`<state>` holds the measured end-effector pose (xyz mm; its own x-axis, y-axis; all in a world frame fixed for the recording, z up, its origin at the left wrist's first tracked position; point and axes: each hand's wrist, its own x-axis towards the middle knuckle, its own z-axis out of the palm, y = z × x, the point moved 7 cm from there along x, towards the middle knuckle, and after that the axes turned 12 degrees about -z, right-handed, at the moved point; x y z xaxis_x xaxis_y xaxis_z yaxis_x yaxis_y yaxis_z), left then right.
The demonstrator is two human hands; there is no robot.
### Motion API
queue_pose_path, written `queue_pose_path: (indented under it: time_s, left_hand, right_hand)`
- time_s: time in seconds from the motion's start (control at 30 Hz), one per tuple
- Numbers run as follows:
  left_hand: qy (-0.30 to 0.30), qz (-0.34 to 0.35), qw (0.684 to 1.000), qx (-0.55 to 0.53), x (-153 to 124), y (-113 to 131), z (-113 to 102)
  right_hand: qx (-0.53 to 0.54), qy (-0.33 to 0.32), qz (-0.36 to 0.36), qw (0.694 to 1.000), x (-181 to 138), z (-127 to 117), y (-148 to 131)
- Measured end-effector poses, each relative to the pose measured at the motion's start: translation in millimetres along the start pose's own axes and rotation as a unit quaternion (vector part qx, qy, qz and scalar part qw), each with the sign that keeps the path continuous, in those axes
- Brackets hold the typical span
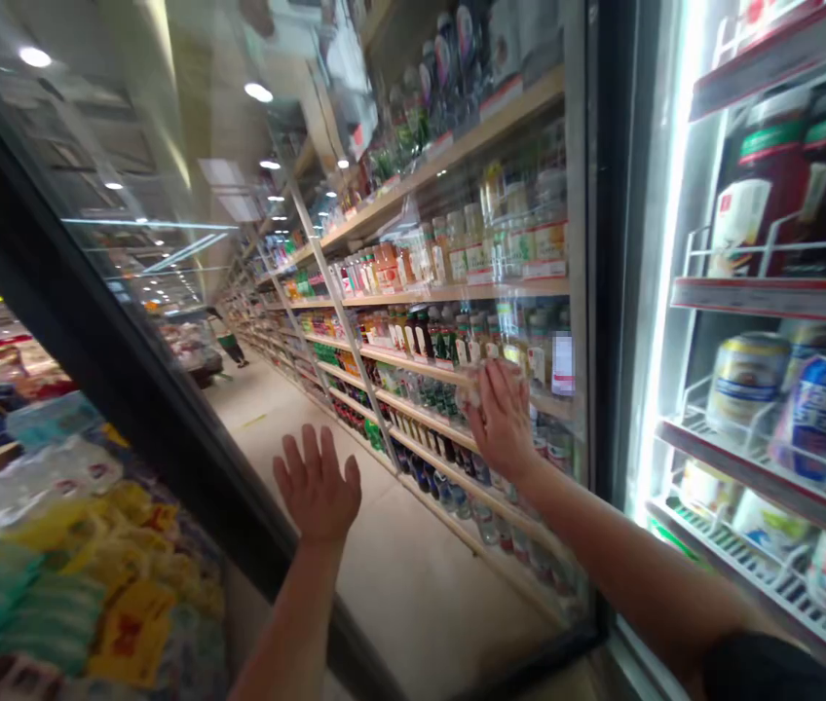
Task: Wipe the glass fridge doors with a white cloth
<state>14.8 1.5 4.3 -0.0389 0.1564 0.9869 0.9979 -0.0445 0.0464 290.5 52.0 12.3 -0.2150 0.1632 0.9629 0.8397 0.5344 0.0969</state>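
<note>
An open cooler's glass door (420,545) with a dark frame stands slanted in front of me. My right hand (505,419) is against the glass, fingers bent over a pale, crumpled cloth (469,386) that is mostly hidden under them. My left hand (318,482) has its fingers stretched out and holds nothing. It is raised in front of the glass, near the door's dark left frame; whether the palm touches the glass I cannot tell.
To the right, lit cooler shelves (770,297) hold bottles and cans (749,380). Yellow and green packages (128,565) are stacked at lower left. Long shelves of bottles (449,292) and an aisle floor (267,409) show in the glass, with a person (227,338) far off.
</note>
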Motion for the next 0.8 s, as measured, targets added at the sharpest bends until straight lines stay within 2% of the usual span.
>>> queue_pose_path:
  time_s: [0.07,0.13,0.2,0.3,0.37,0.57,0.67,0.73,0.8]
  left_hand:
    - [0.002,0.004,1.000,0.008,0.3,0.7,-0.9]
    - [0.005,0.008,1.000,0.016,0.5,1.3,-1.9]
    - [0.006,0.010,1.000,0.020,0.7,1.7,-2.4]
    - [0.001,0.012,1.000,0.023,1.0,2.5,-2.6]
    - [0.000,0.015,0.999,0.029,1.0,3.4,-3.2]
    - [0.001,0.024,0.999,0.045,0.1,4.8,-4.8]
    - [-0.002,0.023,0.999,0.044,-0.2,4.2,-3.7]
    - [-0.001,0.020,0.999,0.042,-0.2,3.9,-3.1]
    - [0.000,0.019,0.999,0.040,-0.3,4.2,-2.6]
  right_hand:
    - [0.005,-0.011,-0.031,0.999,-25.7,5.2,-3.1]
    - [0.011,-0.023,-0.046,0.999,-38.1,7.2,-2.4]
    - [0.014,-0.025,-0.026,0.999,-30.9,3.9,8.9]
    - [0.015,0.001,0.040,0.999,-7.5,-4.8,37.3]
    - [0.019,0.021,0.053,0.998,-6.2,-5.9,47.5]
    - [0.015,0.023,0.001,1.000,-56.1,4.0,39.5]
    - [0.003,0.023,0.032,0.999,-31.5,-4.5,60.5]
    - [-0.008,0.048,0.064,0.997,-3.8,-14.3,79.2]
    - [-0.008,0.070,0.074,0.995,10.3,-19.1,86.7]
